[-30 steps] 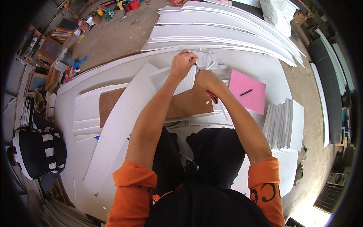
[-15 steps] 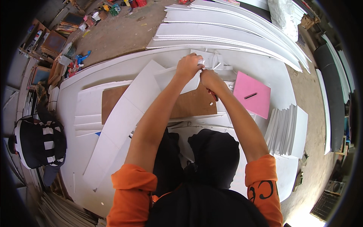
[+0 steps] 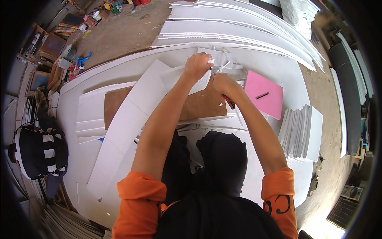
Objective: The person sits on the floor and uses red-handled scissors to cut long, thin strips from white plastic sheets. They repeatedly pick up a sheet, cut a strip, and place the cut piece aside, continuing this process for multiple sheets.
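Observation:
Near the far side of the table, my left hand point(image 3: 197, 66) is closed on the edge of a long white board point(image 3: 129, 104), which runs back toward my left side. My right hand point(image 3: 225, 84) sits just right of it, wrapped round a red-handled tool point(image 3: 229, 102). A thin metal tip of this tool shows between the two hands, at the board's edge; the fingers hide the rest, so its exact kind is unclear. Under my forearms lies a brown board point(image 3: 205, 104). White offcut strips point(image 3: 227, 63) are heaped beyond my right hand.
A pink square sheet point(image 3: 264, 93) with a black pen point(image 3: 262, 95) on it lies to the right. Near it stands a stack of white panels point(image 3: 296, 133). Large white sheets point(image 3: 223, 30) lie beyond the table. At far left is a black-and-white bag point(image 3: 41, 151).
My right hand has drawn slightly away from my left, toward me, and the tool's metal tip now shows between them. My left hand keeps its hold on the board.

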{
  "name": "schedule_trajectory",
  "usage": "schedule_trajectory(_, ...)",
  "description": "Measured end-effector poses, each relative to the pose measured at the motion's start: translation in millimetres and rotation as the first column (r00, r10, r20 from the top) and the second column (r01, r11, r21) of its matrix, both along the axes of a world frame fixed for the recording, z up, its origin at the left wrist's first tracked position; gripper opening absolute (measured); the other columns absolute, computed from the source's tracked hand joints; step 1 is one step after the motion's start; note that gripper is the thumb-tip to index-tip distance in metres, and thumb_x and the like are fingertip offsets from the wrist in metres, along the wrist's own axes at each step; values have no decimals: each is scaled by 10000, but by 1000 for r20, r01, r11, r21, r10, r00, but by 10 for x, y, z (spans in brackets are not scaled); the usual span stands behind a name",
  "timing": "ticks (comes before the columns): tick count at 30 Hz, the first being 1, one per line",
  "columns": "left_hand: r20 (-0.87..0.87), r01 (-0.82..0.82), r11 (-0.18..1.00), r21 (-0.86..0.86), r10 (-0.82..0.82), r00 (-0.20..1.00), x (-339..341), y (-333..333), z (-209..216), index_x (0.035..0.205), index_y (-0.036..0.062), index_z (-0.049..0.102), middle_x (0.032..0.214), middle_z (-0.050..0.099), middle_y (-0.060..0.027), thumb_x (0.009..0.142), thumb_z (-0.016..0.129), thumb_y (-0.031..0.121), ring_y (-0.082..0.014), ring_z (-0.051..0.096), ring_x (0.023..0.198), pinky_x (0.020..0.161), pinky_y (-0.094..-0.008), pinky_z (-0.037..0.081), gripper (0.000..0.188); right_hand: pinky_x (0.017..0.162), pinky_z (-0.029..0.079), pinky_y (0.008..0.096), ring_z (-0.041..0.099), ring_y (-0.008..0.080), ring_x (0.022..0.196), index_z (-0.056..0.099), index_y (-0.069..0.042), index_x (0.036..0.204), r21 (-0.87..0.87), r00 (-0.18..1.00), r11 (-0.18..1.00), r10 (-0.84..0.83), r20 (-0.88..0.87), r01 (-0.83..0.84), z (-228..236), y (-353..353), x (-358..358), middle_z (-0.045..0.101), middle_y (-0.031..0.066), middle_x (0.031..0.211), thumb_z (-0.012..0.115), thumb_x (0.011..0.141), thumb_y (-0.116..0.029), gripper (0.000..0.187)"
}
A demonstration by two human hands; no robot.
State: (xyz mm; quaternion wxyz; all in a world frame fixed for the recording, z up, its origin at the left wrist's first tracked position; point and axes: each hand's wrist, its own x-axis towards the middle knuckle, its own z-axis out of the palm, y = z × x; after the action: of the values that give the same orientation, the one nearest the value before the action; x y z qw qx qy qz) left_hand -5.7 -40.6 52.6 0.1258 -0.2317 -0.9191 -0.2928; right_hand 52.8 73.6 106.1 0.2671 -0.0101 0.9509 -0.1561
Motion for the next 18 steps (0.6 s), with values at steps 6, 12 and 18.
schedule_trajectory(6,48,32,999,-9,-32,998,27,1,40,784,52,583,757,570,-118,703,601,232,-328,543,712,612,-397,428,198,451,480,369,596,266,494,568,81,766,-80,986,988,-123,110,132,-77,-5,-104,595,200,647,387,719,-21,213)
schedule_trajectory(12,66,50,998,-30,-48,997,27,32,55,814,62,590,807,574,-101,696,604,230,-311,549,740,630,-387,437,206,367,461,364,549,254,411,479,119,877,-213,972,952,-198,125,222,-411,-9,-197,547,186,589,291,789,-47,266)
schedule_trajectory(18,98,-6,970,-245,31,995,18,87,59,899,94,605,779,592,-126,659,655,246,-305,578,745,641,-392,458,289,395,461,339,544,239,428,477,111,911,-123,948,950,-264,178,287,-423,-63,-221,544,176,613,291,818,-83,285)
